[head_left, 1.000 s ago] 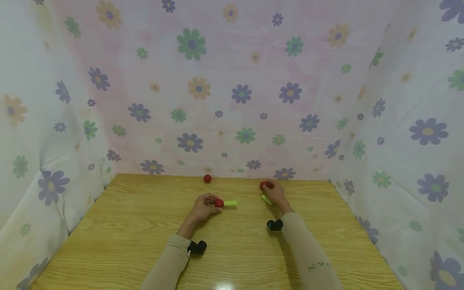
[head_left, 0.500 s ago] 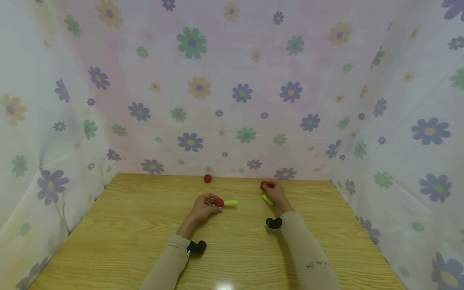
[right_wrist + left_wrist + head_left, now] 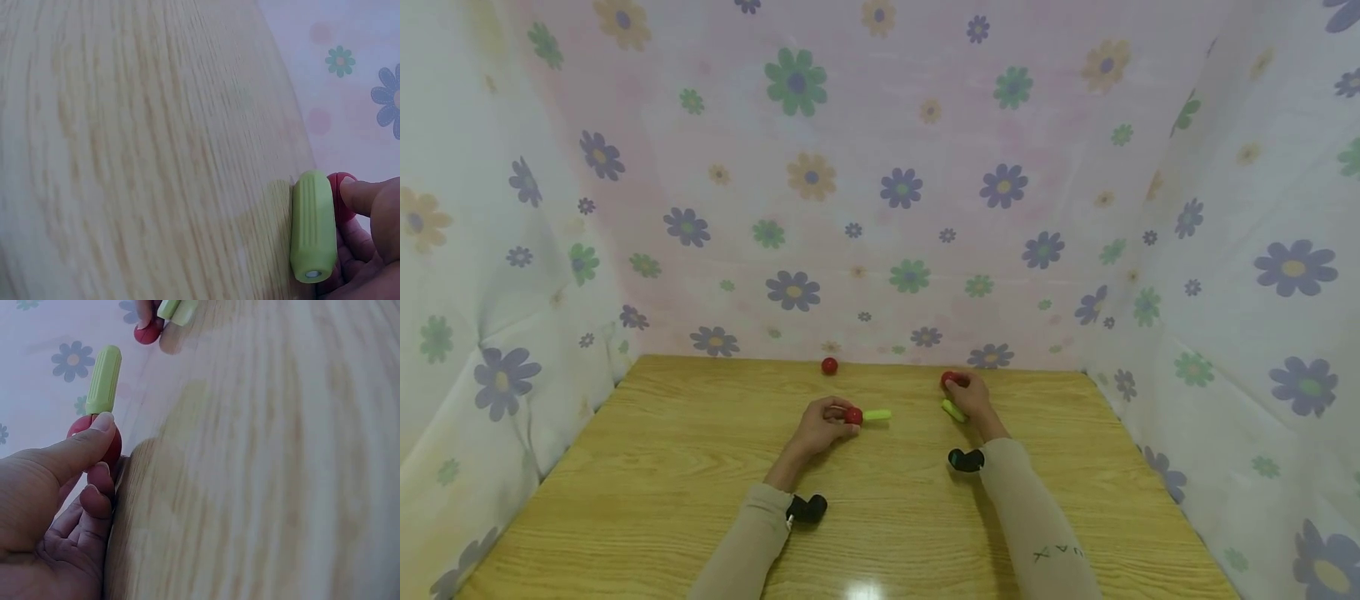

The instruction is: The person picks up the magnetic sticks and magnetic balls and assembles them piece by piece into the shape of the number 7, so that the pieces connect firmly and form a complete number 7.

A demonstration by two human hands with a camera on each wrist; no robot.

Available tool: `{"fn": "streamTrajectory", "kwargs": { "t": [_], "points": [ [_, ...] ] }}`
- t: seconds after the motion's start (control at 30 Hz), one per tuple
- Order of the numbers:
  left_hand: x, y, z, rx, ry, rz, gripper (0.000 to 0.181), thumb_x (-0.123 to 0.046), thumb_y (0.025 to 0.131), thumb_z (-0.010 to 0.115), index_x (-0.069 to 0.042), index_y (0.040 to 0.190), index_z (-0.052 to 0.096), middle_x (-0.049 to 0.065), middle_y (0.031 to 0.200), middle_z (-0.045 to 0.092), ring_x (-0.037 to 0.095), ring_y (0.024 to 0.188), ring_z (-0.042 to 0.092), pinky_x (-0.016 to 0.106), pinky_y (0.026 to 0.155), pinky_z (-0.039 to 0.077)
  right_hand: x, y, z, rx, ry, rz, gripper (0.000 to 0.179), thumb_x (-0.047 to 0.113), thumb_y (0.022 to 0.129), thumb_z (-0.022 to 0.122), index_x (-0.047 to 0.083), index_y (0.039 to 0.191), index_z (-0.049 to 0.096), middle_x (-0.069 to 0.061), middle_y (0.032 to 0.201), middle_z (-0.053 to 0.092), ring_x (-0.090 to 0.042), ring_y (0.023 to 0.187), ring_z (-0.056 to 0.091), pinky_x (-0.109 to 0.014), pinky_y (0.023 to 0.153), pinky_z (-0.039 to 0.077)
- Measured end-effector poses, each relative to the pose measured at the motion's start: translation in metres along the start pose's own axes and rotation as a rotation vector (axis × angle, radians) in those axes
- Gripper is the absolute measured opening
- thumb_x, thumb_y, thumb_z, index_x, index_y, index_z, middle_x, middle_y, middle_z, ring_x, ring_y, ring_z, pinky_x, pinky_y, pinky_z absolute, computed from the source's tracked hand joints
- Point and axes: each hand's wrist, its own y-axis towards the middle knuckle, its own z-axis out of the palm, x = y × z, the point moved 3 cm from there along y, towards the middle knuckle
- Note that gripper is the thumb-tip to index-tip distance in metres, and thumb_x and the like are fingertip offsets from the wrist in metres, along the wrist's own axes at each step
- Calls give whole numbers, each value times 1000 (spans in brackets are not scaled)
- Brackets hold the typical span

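Observation:
My left hand (image 3: 820, 427) pinches a red ball (image 3: 853, 416) between thumb and fingers, low over the wooden table. From that ball a yellow-green ribbed magnetic rod (image 3: 105, 380) sticks out to the right in the head view. Farther right, my right hand (image 3: 972, 395) pinches a second red ball (image 3: 949, 379) near the table's back edge. Another yellow-green magnetic rod (image 3: 314, 228), with a small silvery disc in its end, lies against this ball and angles toward me. The two rods are apart from each other.
A third red ball (image 3: 829, 366) rests at the back edge of the wooden table (image 3: 685, 467), left of centre. Flower-printed cloth (image 3: 850, 167) closes off the back and both sides. A black wrist camera (image 3: 808, 508) projects from the left sleeve, another black camera (image 3: 966, 460) from the right.
The head view has tilted slightly, shifting the whole scene a little. Both hands keep their hold on the red balls, and the rods stay as they were.

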Motion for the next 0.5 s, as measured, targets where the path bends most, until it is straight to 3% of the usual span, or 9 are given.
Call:
{"fn": "streamTrajectory", "kwargs": {
  "t": [0.23,0.5],
  "points": [
    [1,3,-1,9,-36,-16,35,0,88,79,6,120,66,27,115,73,19,90,70,26,75,53,1,1,-2,-29,23,-17,40,14,107,56,-12,138,52,-36,140,51,-48,131,49,-56,112,40],
    [5,3,-1,-2,-22,-20,35,-2,89,80,6,121,66,26,115,73,17,90,70,25,75,53,-2,1,-1,-23,170,8,44,14,106,56,-10,142,51,-34,142,50,-46,132,49,-54,111,42]
  ]
}}
